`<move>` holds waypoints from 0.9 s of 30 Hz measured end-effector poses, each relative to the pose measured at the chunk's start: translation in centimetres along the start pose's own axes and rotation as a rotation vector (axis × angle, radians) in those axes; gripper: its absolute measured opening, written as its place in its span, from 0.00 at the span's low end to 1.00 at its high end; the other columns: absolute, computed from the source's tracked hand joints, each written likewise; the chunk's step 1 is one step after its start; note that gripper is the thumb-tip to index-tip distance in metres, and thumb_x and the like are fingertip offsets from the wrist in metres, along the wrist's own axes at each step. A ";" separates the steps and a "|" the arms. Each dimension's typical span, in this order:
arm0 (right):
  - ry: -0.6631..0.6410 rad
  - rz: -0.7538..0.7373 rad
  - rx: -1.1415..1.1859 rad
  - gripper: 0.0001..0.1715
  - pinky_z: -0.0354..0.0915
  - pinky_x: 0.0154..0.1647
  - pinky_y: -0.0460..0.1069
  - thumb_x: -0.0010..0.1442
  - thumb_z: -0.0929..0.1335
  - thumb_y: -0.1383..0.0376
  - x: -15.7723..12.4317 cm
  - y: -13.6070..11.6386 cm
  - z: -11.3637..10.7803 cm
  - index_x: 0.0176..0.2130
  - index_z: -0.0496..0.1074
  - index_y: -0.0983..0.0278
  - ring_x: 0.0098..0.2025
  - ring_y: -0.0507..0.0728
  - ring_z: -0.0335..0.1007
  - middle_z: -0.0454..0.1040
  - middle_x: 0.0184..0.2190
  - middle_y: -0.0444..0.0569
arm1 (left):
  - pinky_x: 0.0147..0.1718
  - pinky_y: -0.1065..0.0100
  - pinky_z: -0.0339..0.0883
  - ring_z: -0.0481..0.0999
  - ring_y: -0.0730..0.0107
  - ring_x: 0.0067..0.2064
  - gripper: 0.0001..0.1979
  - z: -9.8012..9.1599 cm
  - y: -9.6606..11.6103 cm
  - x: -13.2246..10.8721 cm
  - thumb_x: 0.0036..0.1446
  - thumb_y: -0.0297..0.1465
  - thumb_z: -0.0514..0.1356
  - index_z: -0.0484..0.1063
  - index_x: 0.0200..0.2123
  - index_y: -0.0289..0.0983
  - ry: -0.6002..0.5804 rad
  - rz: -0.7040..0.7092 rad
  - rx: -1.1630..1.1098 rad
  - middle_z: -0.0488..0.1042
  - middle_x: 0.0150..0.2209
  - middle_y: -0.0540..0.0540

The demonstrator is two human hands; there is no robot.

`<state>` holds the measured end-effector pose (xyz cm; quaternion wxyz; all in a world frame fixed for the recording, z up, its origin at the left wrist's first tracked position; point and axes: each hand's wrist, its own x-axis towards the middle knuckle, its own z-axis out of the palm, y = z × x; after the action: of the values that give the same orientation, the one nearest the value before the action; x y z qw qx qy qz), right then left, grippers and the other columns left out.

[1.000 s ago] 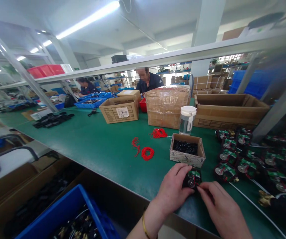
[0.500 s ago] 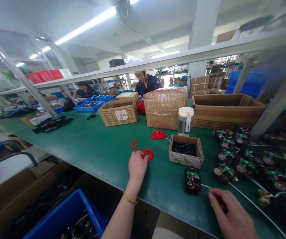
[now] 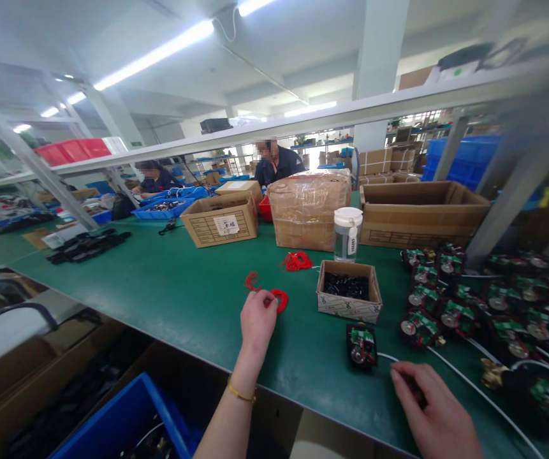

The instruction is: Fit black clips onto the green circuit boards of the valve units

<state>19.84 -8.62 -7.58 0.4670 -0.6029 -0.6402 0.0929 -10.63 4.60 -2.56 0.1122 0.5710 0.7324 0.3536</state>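
Wire (image 3: pixel 282 301), thin, red and wound into a loose ring, is laid on the smooth green surface (image 3: pixel 197 287), and its left side is hidden by the left hand (image 3: pixel 259 317). Thumb and fingers are drawn close together there, but whether any strand is pinched between them cannot be told. The right hand (image 3: pixel 434 408) is held loosely curled about a dark hollow, its fingertips brought to the end of a white cable (image 3: pixel 387 357); whether the cable is gripped cannot be made out, and the wrist is cut off below. The cable is led from a squarish black housing (image 3: pixel 349 347), in which a green board (image 3: pixel 363 331), a round metallic part (image 3: pixel 358 352) and red leads are exposed. Similar housings (image 3: pixel 420 326) are crowded at the right, blurred toward the edge. Frayed red strands (image 3: pixel 251 279) and a tangled red bundle (image 3: pixel 298 260) are placed beyond the ring. Small glossy black pieces (image 3: pixel 347 287) are heaped in a printed cardboard box (image 3: pixel 348 307), their individual shapes indistinct. Behind it, a clear jar (image 3: pixel 344 245) is topped with a white lid (image 3: pixel 348 217).
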 end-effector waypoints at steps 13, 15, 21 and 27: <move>0.021 0.016 0.109 0.21 0.71 0.33 0.48 0.73 0.65 0.48 0.4 -1.9 -0.4 0.39 0.76 0.59 0.35 0.57 0.74 0.75 0.36 0.48 | 0.37 0.70 0.66 0.74 0.67 0.35 0.12 -4.6 4.8 -3.9 0.54 0.41 0.67 0.76 0.32 0.37 -0.334 0.001 -0.633 0.76 0.31 0.50; 0.001 0.026 0.182 0.18 0.71 0.35 0.48 0.72 0.66 0.51 1.0 -3.4 -0.7 0.40 0.77 0.60 0.35 0.58 0.73 0.75 0.37 0.49 | 0.37 0.70 0.65 0.73 0.68 0.35 0.11 -5.0 5.9 -5.1 0.53 0.39 0.68 0.76 0.31 0.37 -0.431 -0.026 -0.719 0.75 0.30 0.50; -0.220 0.150 0.489 0.16 0.71 0.41 0.51 0.66 0.67 0.58 2.6 -6.8 -0.6 0.51 0.76 0.61 0.41 0.59 0.74 0.76 0.44 0.50 | 0.39 0.70 0.66 0.73 0.70 0.35 0.10 -4.6 9.1 -8.6 0.53 0.36 0.69 0.75 0.31 0.36 -0.726 -0.130 -0.921 0.76 0.30 0.49; -0.474 0.337 0.844 0.19 0.70 0.45 0.51 0.61 0.70 0.59 2.6 -7.0 -0.9 0.50 0.76 0.63 0.44 0.59 0.73 0.77 0.44 0.51 | 0.38 0.68 0.72 0.77 0.69 0.34 0.14 -3.2 10.2 -10.1 0.48 0.35 0.74 0.74 0.31 0.35 -0.873 -0.355 -1.149 0.76 0.30 0.48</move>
<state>16.06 -8.53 -1.03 0.4903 -0.4193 -0.5289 0.5514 -1.45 -4.88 3.93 0.7293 0.3842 0.4022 0.3984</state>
